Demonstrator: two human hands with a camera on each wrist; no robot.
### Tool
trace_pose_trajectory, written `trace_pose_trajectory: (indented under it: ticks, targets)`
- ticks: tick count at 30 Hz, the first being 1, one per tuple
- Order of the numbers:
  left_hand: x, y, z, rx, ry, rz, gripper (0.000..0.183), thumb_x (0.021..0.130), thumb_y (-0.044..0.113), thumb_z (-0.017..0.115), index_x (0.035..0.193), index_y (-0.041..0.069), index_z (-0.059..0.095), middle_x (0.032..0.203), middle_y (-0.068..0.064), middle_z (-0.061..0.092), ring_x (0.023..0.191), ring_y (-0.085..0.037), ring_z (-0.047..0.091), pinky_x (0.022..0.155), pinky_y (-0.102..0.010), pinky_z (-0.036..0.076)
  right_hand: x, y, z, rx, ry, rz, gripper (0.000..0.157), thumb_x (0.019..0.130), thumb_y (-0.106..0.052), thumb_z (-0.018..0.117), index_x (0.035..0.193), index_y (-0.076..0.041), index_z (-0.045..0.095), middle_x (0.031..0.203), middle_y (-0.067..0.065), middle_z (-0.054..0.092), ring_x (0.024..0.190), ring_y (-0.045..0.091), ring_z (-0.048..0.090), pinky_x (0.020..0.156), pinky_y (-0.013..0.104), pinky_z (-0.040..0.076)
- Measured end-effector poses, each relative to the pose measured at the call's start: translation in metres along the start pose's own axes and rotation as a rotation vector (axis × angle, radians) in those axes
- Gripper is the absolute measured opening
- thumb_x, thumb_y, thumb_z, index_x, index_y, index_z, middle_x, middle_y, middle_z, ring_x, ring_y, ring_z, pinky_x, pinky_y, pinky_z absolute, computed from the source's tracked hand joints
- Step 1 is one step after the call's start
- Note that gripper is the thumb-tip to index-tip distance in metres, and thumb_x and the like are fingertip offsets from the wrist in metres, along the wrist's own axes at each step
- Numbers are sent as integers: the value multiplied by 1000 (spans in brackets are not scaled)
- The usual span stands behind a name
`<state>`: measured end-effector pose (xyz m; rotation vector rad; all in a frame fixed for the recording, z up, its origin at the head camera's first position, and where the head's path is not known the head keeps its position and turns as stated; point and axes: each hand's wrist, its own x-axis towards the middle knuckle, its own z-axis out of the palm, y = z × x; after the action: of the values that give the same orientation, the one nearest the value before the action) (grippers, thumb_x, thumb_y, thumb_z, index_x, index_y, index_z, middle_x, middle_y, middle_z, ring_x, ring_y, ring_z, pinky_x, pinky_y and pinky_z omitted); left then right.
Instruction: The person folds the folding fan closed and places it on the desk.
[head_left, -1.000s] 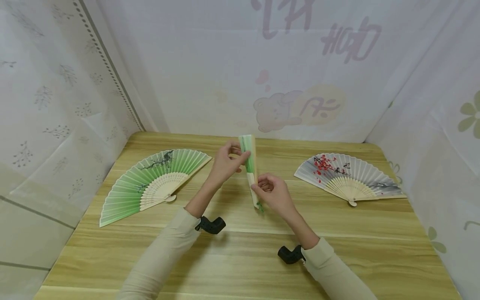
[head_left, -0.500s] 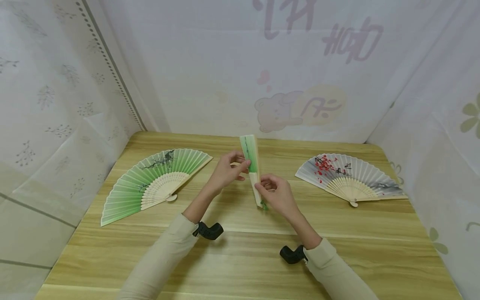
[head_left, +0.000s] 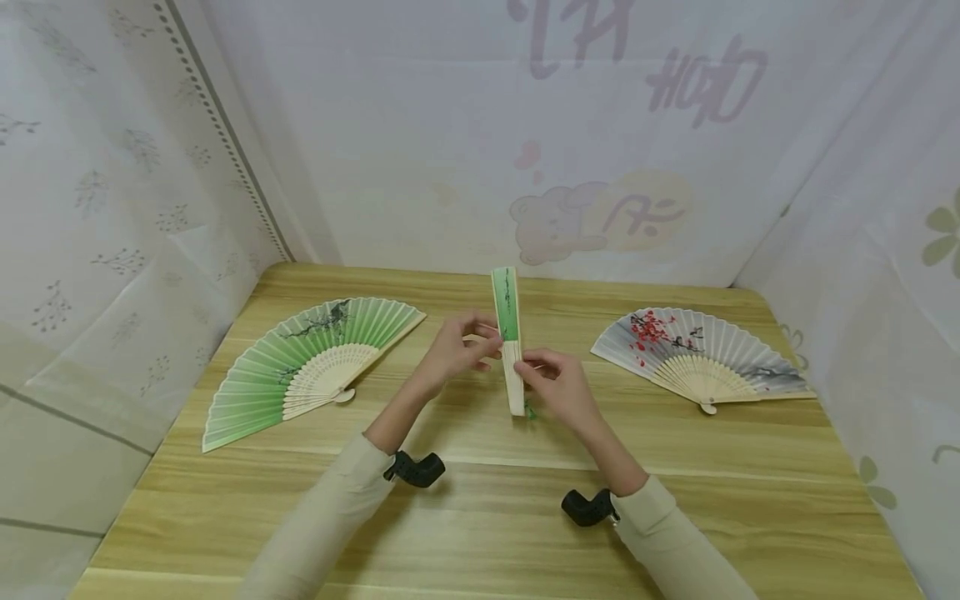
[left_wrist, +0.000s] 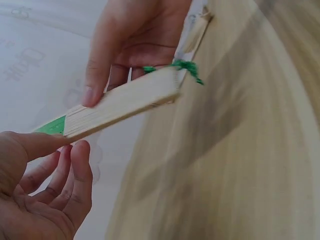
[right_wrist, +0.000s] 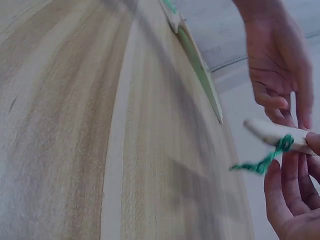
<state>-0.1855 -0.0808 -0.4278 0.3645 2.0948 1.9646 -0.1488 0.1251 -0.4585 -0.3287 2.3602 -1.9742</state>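
Observation:
A folded hand fan (head_left: 512,358), green at the top with pale wooden sticks below, stands nearly upright over the middle of the table. My left hand (head_left: 459,350) pinches its left edge about mid-height, thumb in front. Lower down on the other side, my right hand (head_left: 558,385) grips the sticks between thumb and fingers. In the left wrist view the right thumb (left_wrist: 90,95) lies on the sticks. A green tassel (right_wrist: 260,166) hangs from the fan's pivot end in the right wrist view.
An open green fan (head_left: 251,387) lies on the wooden table (head_left: 465,533) at the left. At the right lies an open grey-white fan (head_left: 720,346) with red blossoms. Printed cloth (head_left: 405,150) hangs behind and along both sides.
The folded fan has turned so its broad face points toward me, and it stands straighter and slightly further right. My left hand has slid down along it.

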Motion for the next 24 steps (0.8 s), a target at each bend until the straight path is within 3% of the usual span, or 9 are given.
trace_pose_trajectory:
  ticks: [2,9,15,24]
  targets:
    - [0,-8,2,1,-13,-4,27,99,2,66,124,-6,59,106,-19,65,97,-53,65,78,-63,55,1,2,-2,77,-5,47,24,99,-6,69,117,10,70,105,21,71,84,26,71,76,46,59]
    - [-3,-23,13,11,-16,-26,23,99,-2,65,121,-7,59,103,-20,66,88,-45,70,75,-62,56,3,8,-2,187,-7,141,24,100,-3,66,118,12,69,105,22,71,86,23,72,80,45,59]
    - [-3,-31,20,18,26,-52,26,97,-1,68,121,-6,59,103,-18,66,79,-30,71,70,-53,60,3,13,1,177,57,181,23,97,-2,69,115,12,69,102,20,72,83,21,72,79,46,59]
    - [-5,-41,27,74,57,-83,29,95,0,71,122,-7,59,102,-17,66,78,-34,71,59,-37,60,3,20,3,123,111,165,20,92,1,75,108,12,70,95,20,71,78,23,73,72,42,60]
